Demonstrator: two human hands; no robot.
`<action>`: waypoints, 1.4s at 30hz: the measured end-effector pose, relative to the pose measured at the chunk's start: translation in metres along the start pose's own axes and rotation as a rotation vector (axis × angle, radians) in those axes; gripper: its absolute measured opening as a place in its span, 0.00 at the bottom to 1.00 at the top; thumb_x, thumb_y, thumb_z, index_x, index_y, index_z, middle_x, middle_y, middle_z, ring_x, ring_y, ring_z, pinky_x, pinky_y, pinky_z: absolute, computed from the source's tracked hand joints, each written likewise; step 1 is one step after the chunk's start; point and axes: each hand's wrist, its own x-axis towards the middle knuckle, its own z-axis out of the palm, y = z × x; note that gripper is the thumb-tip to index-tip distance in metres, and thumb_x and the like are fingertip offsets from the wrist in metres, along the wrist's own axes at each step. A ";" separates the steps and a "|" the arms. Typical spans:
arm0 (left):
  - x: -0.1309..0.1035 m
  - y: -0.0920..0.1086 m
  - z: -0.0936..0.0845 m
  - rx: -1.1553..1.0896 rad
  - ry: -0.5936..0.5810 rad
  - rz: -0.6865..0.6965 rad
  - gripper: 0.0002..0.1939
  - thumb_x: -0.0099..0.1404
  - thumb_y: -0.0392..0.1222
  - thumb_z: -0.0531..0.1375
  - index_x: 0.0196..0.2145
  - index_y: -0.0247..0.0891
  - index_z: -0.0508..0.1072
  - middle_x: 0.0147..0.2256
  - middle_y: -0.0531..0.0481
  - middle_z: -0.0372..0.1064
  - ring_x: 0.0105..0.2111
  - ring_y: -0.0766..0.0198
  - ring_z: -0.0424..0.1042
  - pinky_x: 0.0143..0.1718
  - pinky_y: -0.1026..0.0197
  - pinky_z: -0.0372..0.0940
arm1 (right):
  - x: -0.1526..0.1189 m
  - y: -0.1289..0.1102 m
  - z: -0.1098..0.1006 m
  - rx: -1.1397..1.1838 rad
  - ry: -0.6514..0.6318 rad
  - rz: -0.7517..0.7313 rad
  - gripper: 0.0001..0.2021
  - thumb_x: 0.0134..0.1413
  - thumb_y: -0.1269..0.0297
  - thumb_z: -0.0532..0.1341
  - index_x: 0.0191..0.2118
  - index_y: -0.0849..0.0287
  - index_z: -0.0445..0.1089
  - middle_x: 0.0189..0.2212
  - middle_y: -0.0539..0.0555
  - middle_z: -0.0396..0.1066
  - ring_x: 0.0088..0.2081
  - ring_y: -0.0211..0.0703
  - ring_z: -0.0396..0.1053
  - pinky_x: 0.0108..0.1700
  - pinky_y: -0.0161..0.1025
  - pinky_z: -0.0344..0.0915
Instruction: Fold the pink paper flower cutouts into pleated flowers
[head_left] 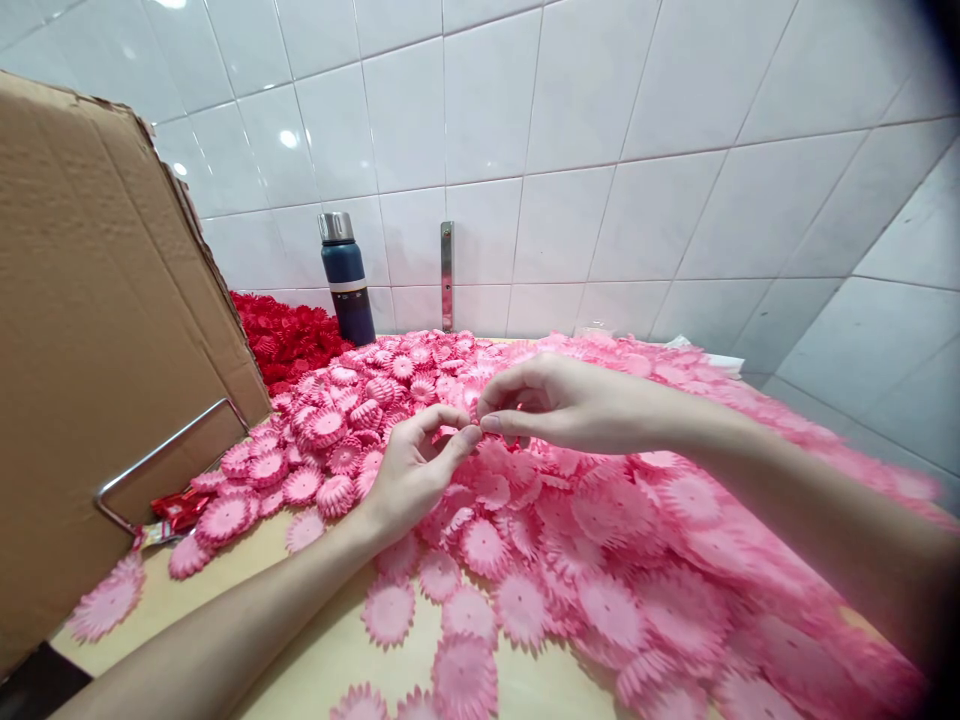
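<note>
My left hand (424, 460) and my right hand (551, 402) meet above a wide heap of pink fabric petal discs (600, 510). Thumb and forefinger are pinched on each hand, and the fingertips nearly touch. Whatever lies between them is too small or too hidden to make out. Flat, pale pink discs with notched rims spread beneath and to the right of my hands. On the left, a pile of deeper pink, curled discs (328, 425) sits beyond my left wrist. Several single discs (465, 675) rest on the yellowish tabletop (300, 620) near me.
A cardboard box (112, 330) stands at left, beside a bent metal rod (161, 450) and a red wrapper (180, 508). Behind are red petals (289, 335), a dark blue bottle (349, 285) and a metal strip (447, 275) against the tiled wall (487, 110).
</note>
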 end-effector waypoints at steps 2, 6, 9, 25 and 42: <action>0.000 0.000 0.000 -0.005 -0.005 0.000 0.09 0.62 0.44 0.61 0.33 0.36 0.71 0.29 0.50 0.68 0.28 0.68 0.66 0.30 0.66 0.61 | 0.000 -0.001 0.000 -0.001 -0.005 0.009 0.12 0.58 0.59 0.56 0.35 0.60 0.73 0.25 0.50 0.67 0.24 0.34 0.60 0.24 0.33 0.56; 0.000 0.000 0.000 -0.023 -0.009 0.000 0.09 0.62 0.44 0.61 0.32 0.35 0.71 0.29 0.51 0.68 0.27 0.69 0.66 0.29 0.67 0.61 | 0.000 -0.001 0.000 -0.022 -0.012 0.022 0.12 0.58 0.59 0.55 0.35 0.60 0.72 0.26 0.50 0.67 0.25 0.35 0.60 0.25 0.34 0.56; 0.001 0.000 0.000 -0.034 -0.011 0.002 0.08 0.62 0.43 0.61 0.32 0.34 0.71 0.29 0.51 0.68 0.27 0.69 0.66 0.30 0.67 0.61 | -0.001 0.000 0.001 -0.040 -0.011 0.033 0.13 0.58 0.58 0.54 0.36 0.60 0.72 0.27 0.51 0.67 0.25 0.36 0.60 0.25 0.34 0.56; 0.002 0.002 0.000 -0.064 0.003 -0.010 0.07 0.64 0.40 0.59 0.32 0.34 0.71 0.30 0.52 0.68 0.30 0.69 0.67 0.36 0.66 0.64 | 0.000 -0.002 0.004 -0.096 0.083 0.033 0.10 0.57 0.64 0.53 0.31 0.59 0.70 0.25 0.50 0.68 0.24 0.35 0.60 0.25 0.34 0.55; 0.000 0.007 0.003 -0.019 0.058 0.064 0.05 0.64 0.40 0.59 0.32 0.36 0.69 0.30 0.53 0.66 0.31 0.69 0.66 0.35 0.67 0.63 | 0.003 0.002 0.001 -0.038 0.132 -0.015 0.11 0.56 0.61 0.57 0.31 0.59 0.74 0.23 0.50 0.70 0.24 0.36 0.63 0.24 0.35 0.57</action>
